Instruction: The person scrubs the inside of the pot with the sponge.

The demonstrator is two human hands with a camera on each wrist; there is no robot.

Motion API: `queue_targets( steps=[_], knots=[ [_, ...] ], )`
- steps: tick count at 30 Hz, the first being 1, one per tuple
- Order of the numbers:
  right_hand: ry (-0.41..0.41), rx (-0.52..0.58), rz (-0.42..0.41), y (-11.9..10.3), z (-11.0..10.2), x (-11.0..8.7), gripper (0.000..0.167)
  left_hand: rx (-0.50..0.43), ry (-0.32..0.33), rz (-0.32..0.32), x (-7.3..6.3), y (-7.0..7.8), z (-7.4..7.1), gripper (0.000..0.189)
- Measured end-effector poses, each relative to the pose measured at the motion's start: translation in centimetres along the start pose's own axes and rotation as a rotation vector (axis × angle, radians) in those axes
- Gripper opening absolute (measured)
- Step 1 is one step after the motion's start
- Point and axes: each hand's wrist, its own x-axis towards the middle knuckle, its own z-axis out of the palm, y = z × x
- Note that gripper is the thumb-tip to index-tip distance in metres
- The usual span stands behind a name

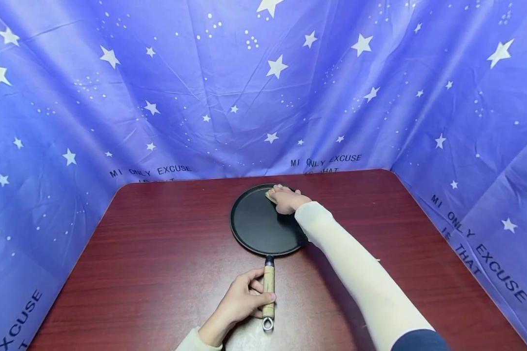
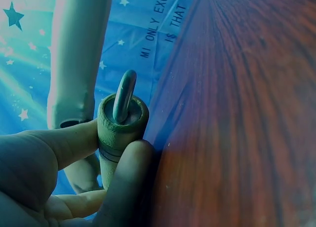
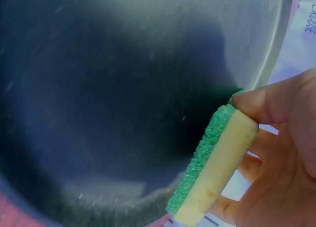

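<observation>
A flat black round pan with a wooden handle lies toward the back of the table. My left hand grips that handle, thumb on top and fingers around the far side; a metal hanging ring sticks out of its end. Over the pan's far right part, my right hand holds a sponge, yellow with a green scouring side. In the right wrist view the green side faces the pan, close to the rim, and the thumb and fingers pinch the yellow block. Small light specks show on the pan's surface.
The dark red wooden table carries the pan. Blue star-printed curtains hang behind it and at both sides, with lettering near the table's edge. My right arm, in a pale sleeve, reaches across the table's right half.
</observation>
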Motion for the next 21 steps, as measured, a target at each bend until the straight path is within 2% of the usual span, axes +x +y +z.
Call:
queue_targets(
  steps=[11, 21],
  knots=[
    [-0.028, -0.050, 0.003, 1.9, -0.4, -2.5, 0.076, 0.000, 0.003, -0.007, -0.1, 0.1, -0.2, 0.076],
    [-0.041, -0.076, -0.021, 3.0, -0.1, -6.0, 0.070, 0.000, 0.001, -0.002, 0.0, 0.1, -0.2, 0.076]
  ],
)
